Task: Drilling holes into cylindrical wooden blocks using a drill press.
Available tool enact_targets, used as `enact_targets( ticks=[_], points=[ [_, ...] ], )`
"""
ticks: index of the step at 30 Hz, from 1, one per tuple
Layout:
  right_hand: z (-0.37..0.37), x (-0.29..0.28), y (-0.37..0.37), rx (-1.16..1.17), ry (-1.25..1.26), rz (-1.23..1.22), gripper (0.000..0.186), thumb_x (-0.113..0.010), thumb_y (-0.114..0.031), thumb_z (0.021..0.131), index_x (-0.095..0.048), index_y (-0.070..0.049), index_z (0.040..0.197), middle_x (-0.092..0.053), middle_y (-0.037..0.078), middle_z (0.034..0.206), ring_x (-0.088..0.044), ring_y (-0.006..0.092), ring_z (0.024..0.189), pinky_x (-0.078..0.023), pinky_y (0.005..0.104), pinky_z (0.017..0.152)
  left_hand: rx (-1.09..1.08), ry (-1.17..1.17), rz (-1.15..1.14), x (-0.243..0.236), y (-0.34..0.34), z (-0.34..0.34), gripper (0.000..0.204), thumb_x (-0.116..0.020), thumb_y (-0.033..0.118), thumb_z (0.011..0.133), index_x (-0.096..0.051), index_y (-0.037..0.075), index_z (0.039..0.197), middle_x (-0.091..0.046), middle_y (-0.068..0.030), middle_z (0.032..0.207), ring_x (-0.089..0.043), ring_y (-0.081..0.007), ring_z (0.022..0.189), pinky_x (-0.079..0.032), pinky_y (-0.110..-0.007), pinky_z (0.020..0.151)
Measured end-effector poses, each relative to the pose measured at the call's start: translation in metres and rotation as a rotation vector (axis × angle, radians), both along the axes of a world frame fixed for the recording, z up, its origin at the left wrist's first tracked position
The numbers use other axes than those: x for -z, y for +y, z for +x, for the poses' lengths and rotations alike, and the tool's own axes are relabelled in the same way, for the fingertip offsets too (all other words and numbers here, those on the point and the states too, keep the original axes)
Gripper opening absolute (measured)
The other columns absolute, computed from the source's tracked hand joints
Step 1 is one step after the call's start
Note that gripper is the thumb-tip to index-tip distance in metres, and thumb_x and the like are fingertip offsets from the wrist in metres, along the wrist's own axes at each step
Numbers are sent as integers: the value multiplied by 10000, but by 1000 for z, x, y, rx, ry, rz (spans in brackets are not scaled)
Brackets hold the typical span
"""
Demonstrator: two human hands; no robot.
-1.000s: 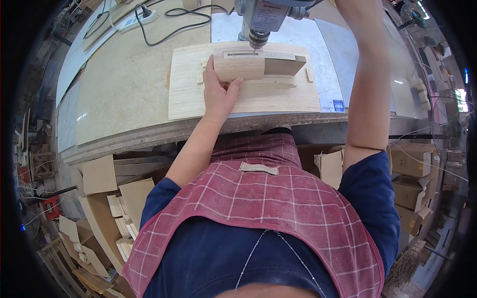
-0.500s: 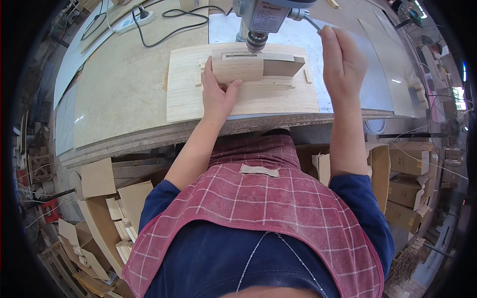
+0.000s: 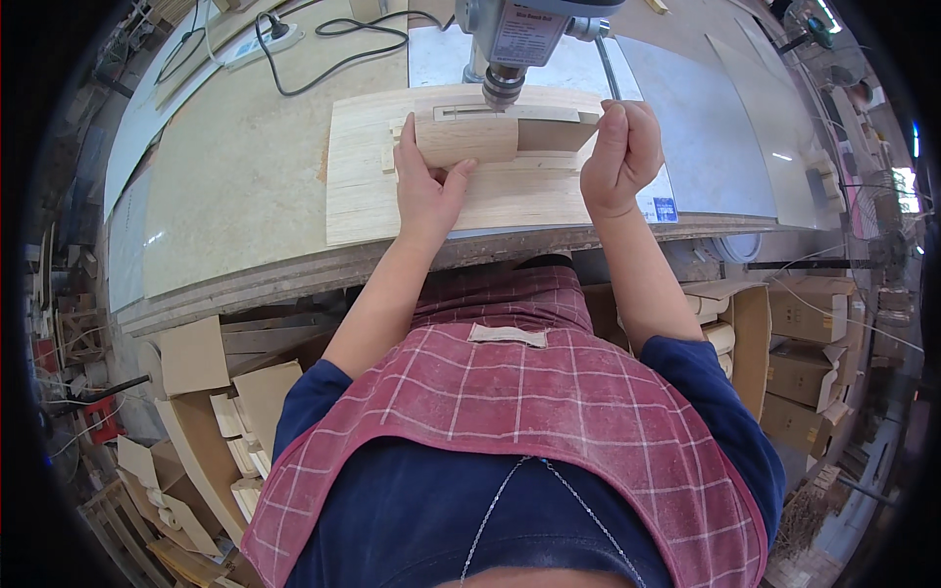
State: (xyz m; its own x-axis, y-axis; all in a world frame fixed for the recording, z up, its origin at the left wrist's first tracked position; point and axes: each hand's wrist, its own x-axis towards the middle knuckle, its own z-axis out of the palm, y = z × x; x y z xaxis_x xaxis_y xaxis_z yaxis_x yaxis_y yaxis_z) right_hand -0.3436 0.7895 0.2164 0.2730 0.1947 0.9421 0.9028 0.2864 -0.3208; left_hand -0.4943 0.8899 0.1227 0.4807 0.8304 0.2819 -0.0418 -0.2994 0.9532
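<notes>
My left hand (image 3: 428,191) grips the left end of a light wooden workpiece (image 3: 470,142), which has a long narrow slot in its top and an open right section. The workpiece rests against thin strips on a pale plywood board (image 3: 372,220). Over the slot is the chuck (image 3: 503,83) of a grey bench drill (image 3: 524,29); its bit is too small to make out clearly. My right hand (image 3: 621,157) is closed round the drill's metal lever (image 3: 608,69), whose grip end is hidden by my fingers, just right of the workpiece.
The drill stands on a wide worktable (image 3: 216,196) with a thick front edge. A power strip (image 3: 257,49) and black cables lie at the back left. Cardboard boxes of wooden parts (image 3: 196,431) sit under the table at left, more boxes (image 3: 804,382) at right, around my apron-covered body.
My right hand has swung down and leftward with the lever, from high at the upper right to beside the workpiece. My left hand keeps its grip, with very slight drift in the view.
</notes>
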Motion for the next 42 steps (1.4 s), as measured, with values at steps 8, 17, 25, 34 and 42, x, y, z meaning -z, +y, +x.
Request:
enact_targets(
  ticks=[8,17,25,34,42],
  points=[
    [-4,-3,-4,39,35,-66,72,-535,-9,825,-535,-4,753,-466,52,616,-392,118,499,-311,235,448,-13,40,-19,-2,0,0,836,-680,77,719,-152,2,1363,-371,-161,1131,-543,-206,777,-479,-288,661],
    [-6,-62,-9,130,59,-178,145,-581,-70,832,-545,-20,701,-455,39,530,-405,112,441,-336,232,433,-7,31,-16,2,1,-2,833,-681,78,723,-154,10,1364,-366,-166,1141,-549,-208,792,-485,-293,666],
    [25,-122,14,319,-67,-380,228,-538,-184,865,-568,25,780,-499,26,601,-445,94,575,-359,235,545,34,-26,-53,-3,-2,-6,855,-687,85,728,-123,-5,1364,-348,-172,1167,-569,-203,800,-495,-274,656],
    [46,-151,44,83,173,-443,214,-478,-131,864,-518,28,728,-478,56,581,-461,103,569,-361,252,507,-26,73,-116,-23,-10,0,934,-755,129,672,-129,-9,1352,-329,-191,1196,-602,-244,796,-526,-295,664],
    [49,-151,44,126,78,-439,209,-470,-124,863,-529,28,732,-479,29,592,-458,85,590,-360,243,513,-58,113,-88,-22,-10,3,944,-769,146,656,-142,2,1347,-323,-198,1210,-592,-273,870,-532,-312,702]
  ],
)
